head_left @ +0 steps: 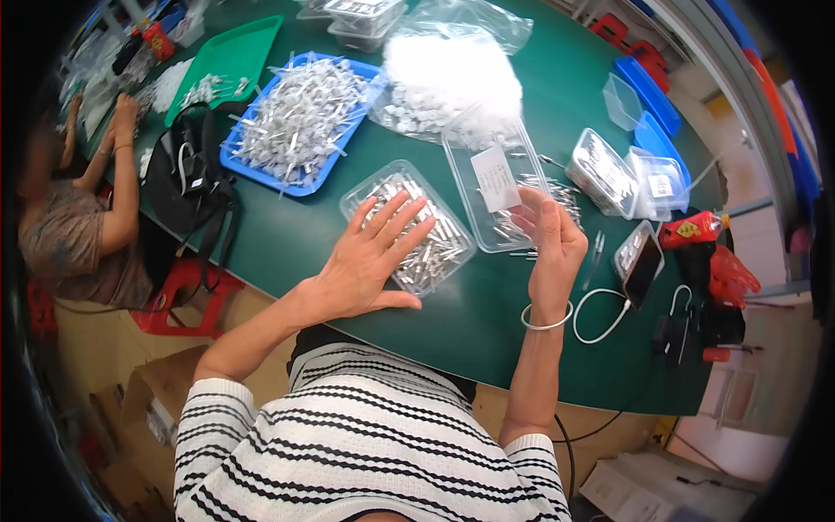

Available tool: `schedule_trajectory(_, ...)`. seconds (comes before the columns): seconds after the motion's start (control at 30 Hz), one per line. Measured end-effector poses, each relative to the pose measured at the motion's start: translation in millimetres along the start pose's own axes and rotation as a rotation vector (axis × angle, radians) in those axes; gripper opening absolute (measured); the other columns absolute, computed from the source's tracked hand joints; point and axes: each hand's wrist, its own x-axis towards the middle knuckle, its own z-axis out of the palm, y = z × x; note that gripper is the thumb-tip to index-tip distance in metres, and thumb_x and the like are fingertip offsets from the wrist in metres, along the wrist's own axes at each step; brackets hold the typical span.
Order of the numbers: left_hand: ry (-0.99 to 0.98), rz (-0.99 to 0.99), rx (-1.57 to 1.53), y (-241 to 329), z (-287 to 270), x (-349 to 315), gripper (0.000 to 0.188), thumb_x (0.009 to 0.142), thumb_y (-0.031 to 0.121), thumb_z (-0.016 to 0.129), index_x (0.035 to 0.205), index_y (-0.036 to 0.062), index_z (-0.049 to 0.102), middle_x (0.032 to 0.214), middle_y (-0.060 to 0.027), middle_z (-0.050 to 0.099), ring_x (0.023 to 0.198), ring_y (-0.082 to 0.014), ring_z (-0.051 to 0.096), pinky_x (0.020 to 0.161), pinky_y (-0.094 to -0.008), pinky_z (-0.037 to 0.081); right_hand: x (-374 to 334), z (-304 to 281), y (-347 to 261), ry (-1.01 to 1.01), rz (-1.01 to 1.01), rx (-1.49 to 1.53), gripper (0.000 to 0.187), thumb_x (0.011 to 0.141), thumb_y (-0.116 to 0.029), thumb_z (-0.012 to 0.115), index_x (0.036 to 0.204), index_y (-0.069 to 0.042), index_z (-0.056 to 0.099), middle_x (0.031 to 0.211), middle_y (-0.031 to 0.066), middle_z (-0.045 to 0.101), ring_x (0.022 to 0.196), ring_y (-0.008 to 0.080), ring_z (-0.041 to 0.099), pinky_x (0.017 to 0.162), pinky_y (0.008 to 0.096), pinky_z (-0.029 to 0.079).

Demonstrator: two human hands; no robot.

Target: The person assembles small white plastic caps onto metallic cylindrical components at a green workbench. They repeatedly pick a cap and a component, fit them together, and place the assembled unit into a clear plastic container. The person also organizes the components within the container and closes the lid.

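My left hand [370,261] lies flat with fingers spread over a clear plastic box [458,228] full of small silvery metal parts [432,261]. In my right hand [557,239] is a clear plastic lid [465,187], pinched near its right edge and raised above the table. A white paper label [495,178] shows on the lid. Through and beside it I see more slim metal parts [565,198] lying loose on the green table.
A blue tray [228,155] heaped with small pieces, a green tray [252,43] and a plastic bag of white pieces [452,70] stand behind. Filled boxes [600,170] and a phone on a cable [644,271] are at right. A black bag [187,170] and a seated person [87,226] are left.
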Motion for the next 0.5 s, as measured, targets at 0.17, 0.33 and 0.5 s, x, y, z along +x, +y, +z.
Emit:
schedule_trajectory(0.17,-0.182,0.116,0.036,1,-4,28,0.089,0.080,0.058,0.063,0.149,0.0116,0.031,0.155,-0.0161,0.022,0.145,-0.0354,0.016,0.116,-0.0548,0.010,-14,-64,6,0.106,0.191,0.173,0.036,0.100,-0.028,0.054,0.117,0.003,0.063,0.087,0.0099,0.069,0.074,0.0153,0.066,0.068,0.0260,0.054)
schedule_trajectory(0.33,-0.242,0.091,0.035,2,-6,31,0.081,0.083,0.047,0.066,0.149,0.0149,0.033,0.156,-0.0155,0.021,0.145,-0.0356,0.015,0.116,-0.0536,0.011,-50,-143,11,-0.022,0.363,-0.016,0.025,0.097,-0.017,0.057,0.111,0.002,0.067,0.076,0.0055,0.067,0.059,0.0069,0.054,0.055,0.0197,0.044)
schedule_trajectory(0.5,-0.239,0.110,0.005,1,0,30,0.076,0.086,0.043,0.064,0.149,0.0141,0.033,0.155,-0.0163,0.024,0.144,-0.0350,0.019,0.116,-0.0532,0.013,-65,-163,25,-0.074,0.448,-0.366,0.016,0.090,-0.008,0.063,0.101,0.000,0.072,0.077,0.0014,0.065,0.064,0.0044,0.052,0.055,0.0191,0.040)
